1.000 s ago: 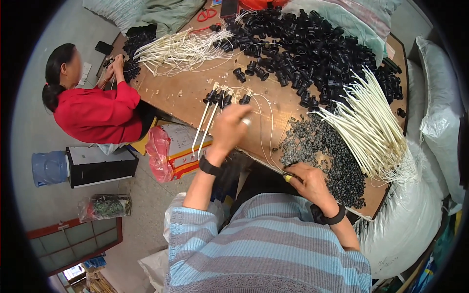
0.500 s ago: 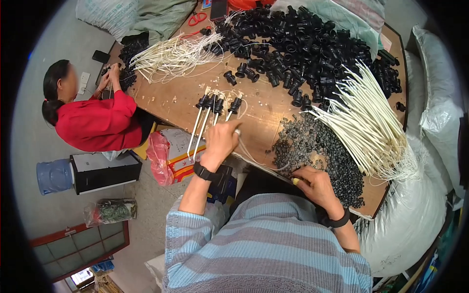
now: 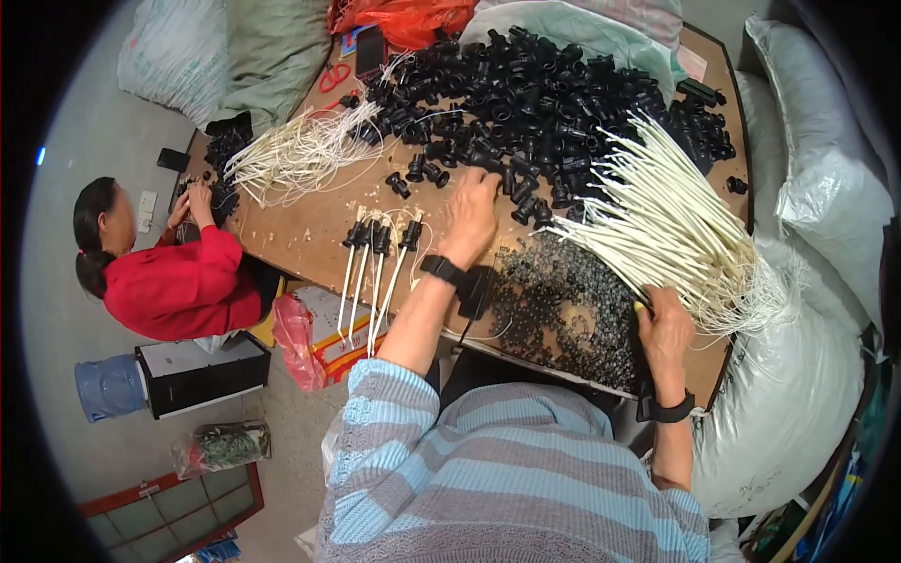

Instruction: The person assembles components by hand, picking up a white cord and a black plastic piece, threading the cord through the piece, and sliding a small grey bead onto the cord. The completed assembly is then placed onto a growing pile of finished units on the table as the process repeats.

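My left hand [image 3: 472, 218] reaches to the near edge of a heap of black plastic sockets [image 3: 554, 103]. Its bent fingertips touch the sockets, and whatever is between them is hidden. At the right, my right hand [image 3: 665, 336] has its fingers at the near side of a bundle of white wires [image 3: 671, 211]; they look closed on a wire there. A yellow cover shows on the thumb. Several sockets with white wires through them [image 3: 380, 242] lie side by side left of my left forearm, their wires hanging past the table edge. Small dark clips [image 3: 563, 310] are spread between my hands.
A second white wire bundle [image 3: 300, 155] lies at the far left, near red-handled scissors [image 3: 333, 77] and a phone [image 3: 370, 50]. A person in red [image 3: 178, 267] works at the table's left end. Full white sacks [image 3: 779, 427] stand at the right, and a red bag [image 3: 305, 338] below the table's edge.
My left hand has left the wired sockets and moved up and right to the black heap. My right hand has gone from the table's front edge to the white wires. The view has shifted.
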Available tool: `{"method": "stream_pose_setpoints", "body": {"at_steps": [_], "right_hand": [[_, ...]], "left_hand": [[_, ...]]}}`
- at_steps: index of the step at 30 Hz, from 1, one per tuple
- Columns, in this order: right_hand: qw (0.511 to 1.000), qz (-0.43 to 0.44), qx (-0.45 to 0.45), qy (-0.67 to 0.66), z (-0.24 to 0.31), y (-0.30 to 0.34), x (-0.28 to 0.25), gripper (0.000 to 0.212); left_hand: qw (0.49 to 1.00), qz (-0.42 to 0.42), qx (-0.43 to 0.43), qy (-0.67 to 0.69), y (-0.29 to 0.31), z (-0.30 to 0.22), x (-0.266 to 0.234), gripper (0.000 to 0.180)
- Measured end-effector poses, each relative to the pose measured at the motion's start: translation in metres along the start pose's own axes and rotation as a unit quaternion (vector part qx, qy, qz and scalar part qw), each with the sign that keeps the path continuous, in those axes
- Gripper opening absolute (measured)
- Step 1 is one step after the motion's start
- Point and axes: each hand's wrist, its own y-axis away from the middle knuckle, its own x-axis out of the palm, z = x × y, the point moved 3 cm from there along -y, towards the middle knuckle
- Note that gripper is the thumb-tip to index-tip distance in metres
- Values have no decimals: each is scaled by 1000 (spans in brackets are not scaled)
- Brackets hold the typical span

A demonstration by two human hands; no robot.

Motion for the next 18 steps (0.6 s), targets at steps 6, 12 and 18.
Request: {"method": "stream_pose_setpoints", "body": {"at_steps": [6,12,18], "right_hand": [[998,44,7,35,-12,-8,2,15],[997,14,-77,-4,12,-21,-10,11],[981,62,-87,-165,24,-11,2,17]], "left_hand": [[998,-27,50,6,11,-7,-13,37],[995,71,38,-57,5,12,-18,35],[993,63,-27,92,28,-4,-27,28]]}}
